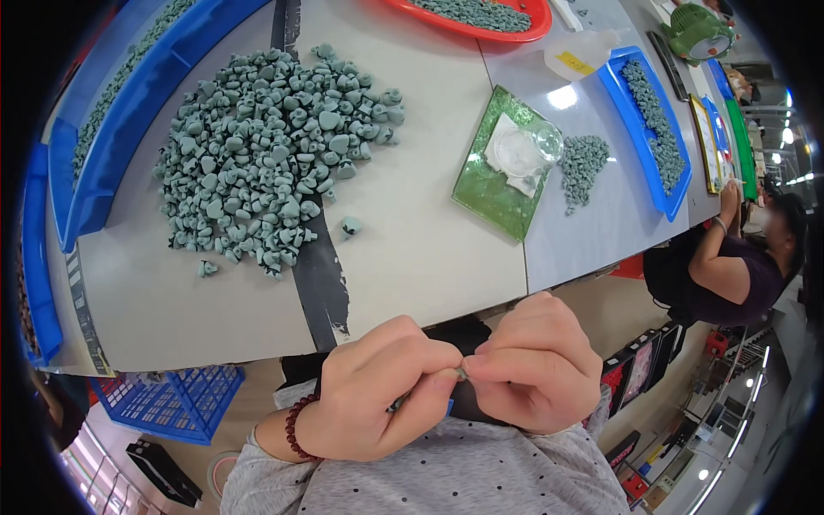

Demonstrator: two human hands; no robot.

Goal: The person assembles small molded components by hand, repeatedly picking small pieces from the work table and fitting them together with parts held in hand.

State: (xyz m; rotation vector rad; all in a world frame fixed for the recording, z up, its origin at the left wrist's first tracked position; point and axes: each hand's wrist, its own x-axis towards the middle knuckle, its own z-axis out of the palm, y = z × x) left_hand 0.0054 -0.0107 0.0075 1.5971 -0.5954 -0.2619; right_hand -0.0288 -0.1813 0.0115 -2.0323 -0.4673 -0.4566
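Note:
In front of my body, just off the near table edge, my left hand (382,390) and my right hand (541,365) meet fingertip to fingertip. Both are closed in a pinch on a tiny grey-green piece (462,374), mostly hidden by the fingers. A red bead bracelet (297,427) circles my left wrist. Beyond the hands, at the left of the table, a large pile of small grey-green rubbery parts (249,154) with dark bits is heaped. One loose part (351,226) lies beside it. Smaller grey-green pieces (584,167) are piled further right.
A green plate (481,184) bears a round clear dish (525,153) on white material. Blue trays (677,203) (94,206) and a red tray (481,34) hold more parts. A clear bottle (562,56) lies behind. Below left is a blue crate (184,403). A co-worker (730,266) sits right.

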